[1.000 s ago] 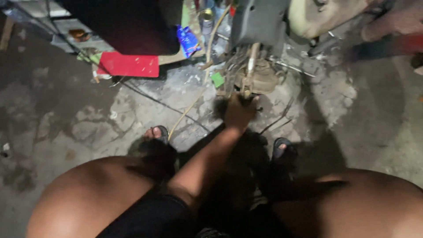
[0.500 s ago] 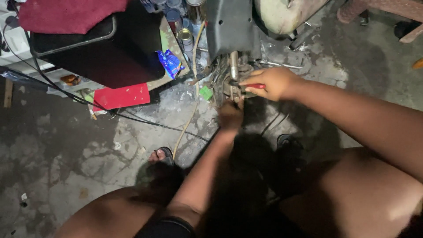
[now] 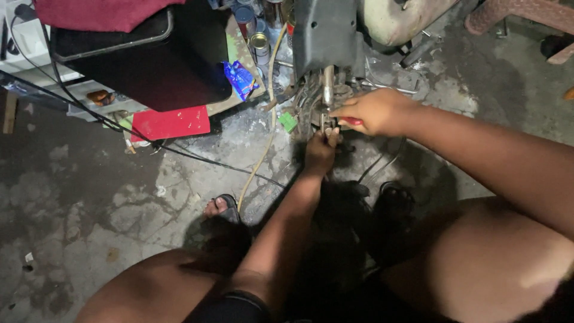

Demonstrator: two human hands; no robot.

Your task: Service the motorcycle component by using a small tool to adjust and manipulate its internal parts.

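Person squats on the cracked concrete floor (image 3: 89,203) before a grey machine (image 3: 326,36). Right hand (image 3: 373,112), just below the machine, has its fingers closed round a red-handled tool (image 3: 353,121) set against the metal rod (image 3: 327,90) hanging from the machine. Left hand (image 3: 320,152), directly under the rod, pinches a small fitting; its fingers are curled tight. Judgement: brace the fitting firmly, keeping the tool square to the rod.
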